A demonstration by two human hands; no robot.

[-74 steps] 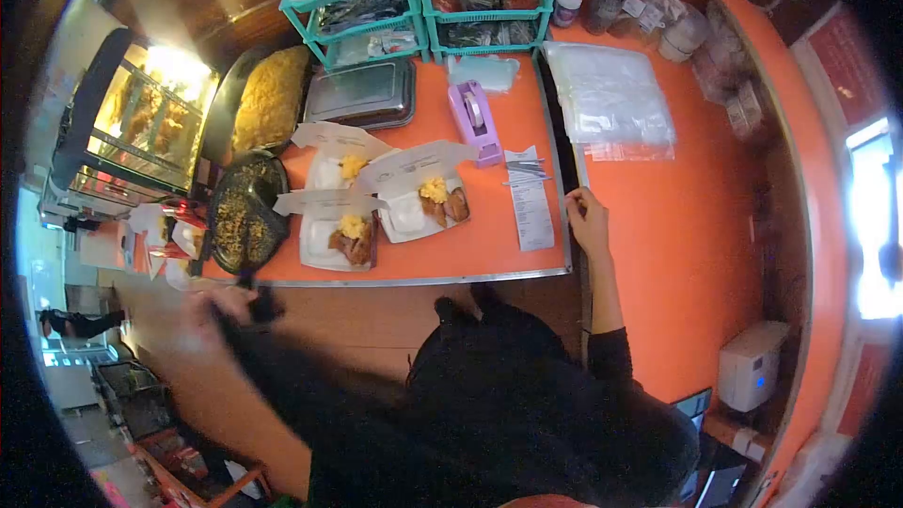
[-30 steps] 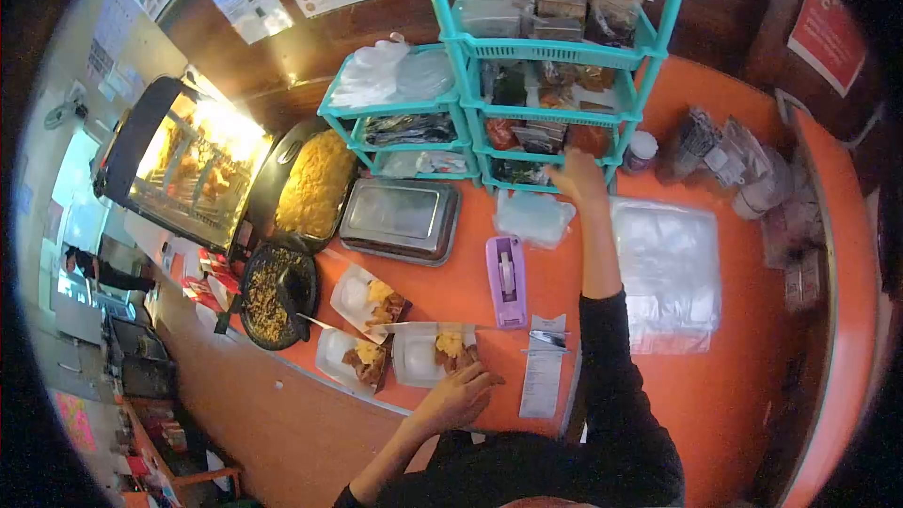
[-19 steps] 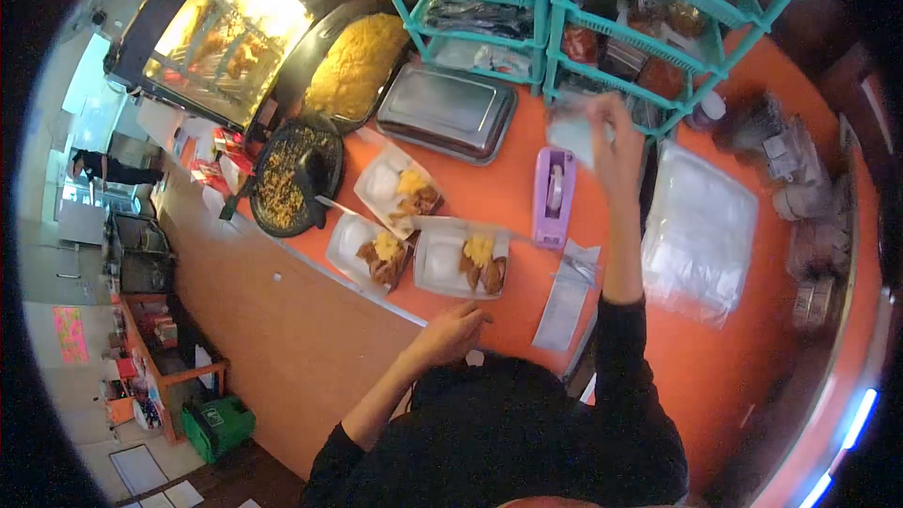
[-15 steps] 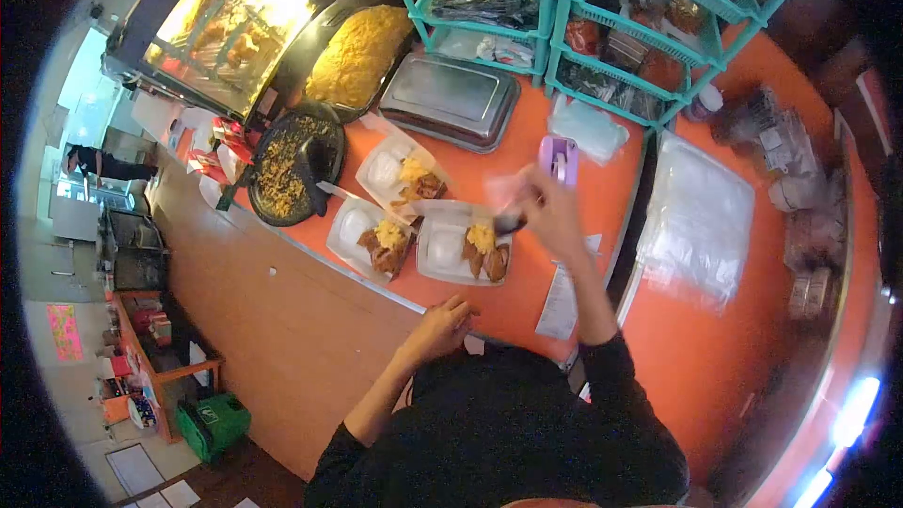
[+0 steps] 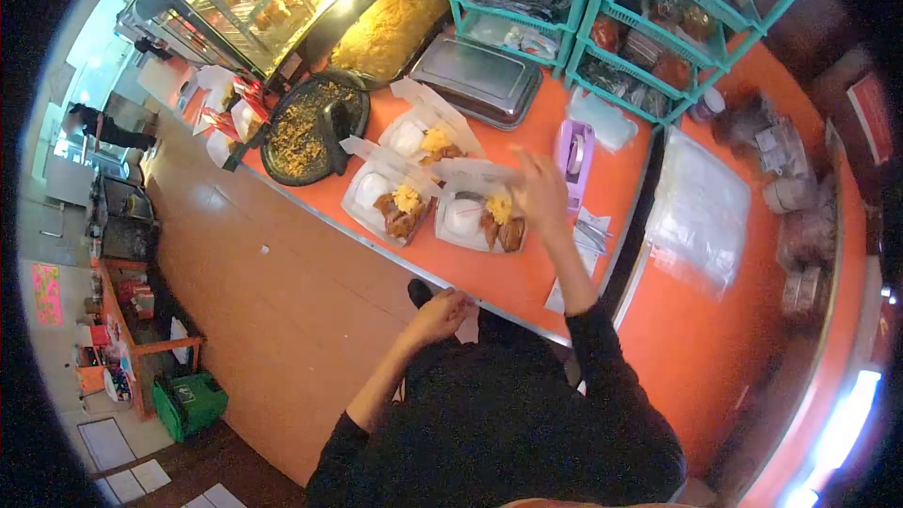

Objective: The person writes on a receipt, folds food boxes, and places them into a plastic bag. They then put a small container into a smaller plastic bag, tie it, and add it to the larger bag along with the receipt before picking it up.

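Observation:
My right hand [image 5: 544, 190] is over the lid side of the nearest takeaway box [image 5: 451, 233], its fingers stretched out with nothing visible in them. That box holds a mound of rice [image 5: 462, 217], brown pieces of meat [image 5: 501, 231] and yellow topping. A small dark item [image 5: 467, 196], too small to name, lies by the rice. Two similar filled boxes, the left box [image 5: 356, 199] and the back box [image 5: 388, 143], stand open beside it. My left hand [image 5: 440, 317] is at the counter's front edge, fingers curled in, nothing seen in them.
A black bowl of brown crumbly food [image 5: 301, 146], a heap of yellow food [image 5: 390, 33] and a lidded metal tray [image 5: 478, 75] stand behind. A purple tape dispenser [image 5: 575, 165], teal racks [image 5: 649, 85] and plastic bags [image 5: 701, 207] lie to the right. A person [image 5: 108, 130] is far left.
My right hand has moved left and up, and its fingers have opened. The pinkish and dark item it held is gone from it; a dark item now shows in the nearest box. The view has shifted.

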